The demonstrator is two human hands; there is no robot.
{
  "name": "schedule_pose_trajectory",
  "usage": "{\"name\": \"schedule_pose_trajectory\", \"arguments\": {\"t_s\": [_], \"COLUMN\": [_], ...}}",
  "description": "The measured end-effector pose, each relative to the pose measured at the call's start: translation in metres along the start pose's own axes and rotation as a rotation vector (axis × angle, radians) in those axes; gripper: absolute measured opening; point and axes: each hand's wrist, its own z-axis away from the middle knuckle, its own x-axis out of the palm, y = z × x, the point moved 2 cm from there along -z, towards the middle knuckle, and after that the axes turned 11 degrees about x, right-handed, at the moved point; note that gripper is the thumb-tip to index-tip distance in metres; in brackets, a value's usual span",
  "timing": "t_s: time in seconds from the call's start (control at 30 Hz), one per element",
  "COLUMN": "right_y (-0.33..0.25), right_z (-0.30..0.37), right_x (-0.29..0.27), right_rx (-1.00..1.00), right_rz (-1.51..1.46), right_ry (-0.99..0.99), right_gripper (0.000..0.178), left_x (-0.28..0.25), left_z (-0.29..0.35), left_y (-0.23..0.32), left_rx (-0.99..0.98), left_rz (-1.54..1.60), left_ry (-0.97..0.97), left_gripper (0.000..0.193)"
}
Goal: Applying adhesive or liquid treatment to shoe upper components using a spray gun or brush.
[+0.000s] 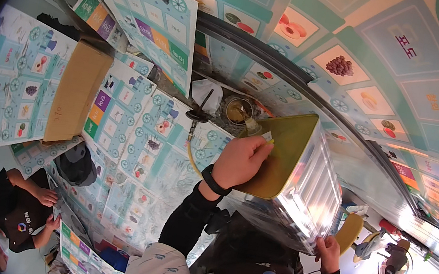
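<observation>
A tall square metal can (311, 192) with a yellow-green top is tilted in front of me, its top facing left. My left hand (239, 160) is closed at that top, near a pale spout (253, 125); the fingers partly hide what they grip, which seems to be part of the can. At the can's lower edge, my right hand (329, 253) grips the bottom corner. Just past the spout stands a small round container (238, 110) with something brownish inside. Left of it, a dark tool with a disc (198, 115) connects to a yellow hose (192, 158).
Printed sheets (155, 144) with fruit pictures cover the work surface; larger ones (345, 65) lean along the back. A cardboard piece (78, 93) and a dark cap (76, 164) lie on the left. At lower left a co-worker (27, 210) handles a sheet. A fan (395, 265) stands right.
</observation>
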Motion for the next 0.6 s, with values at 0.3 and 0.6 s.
{"name": "schedule_pose_trajectory", "arguments": {"t_s": [0.3,0.6], "right_y": [-0.005,-0.011], "right_z": [0.003,0.007], "right_x": [-0.001,-0.002], "right_rx": [-0.006,-0.024], "right_rz": [-0.012,-0.03], "right_ry": [0.004,0.021], "right_gripper": [0.032,0.034], "left_x": [0.001,-0.004], "left_z": [-0.006,-0.007], "left_y": [0.001,-0.002], "left_rx": [-0.004,-0.039], "left_rz": [0.009,-0.004], "left_ry": [-0.016,-0.048], "left_gripper": [0.027,0.024]}}
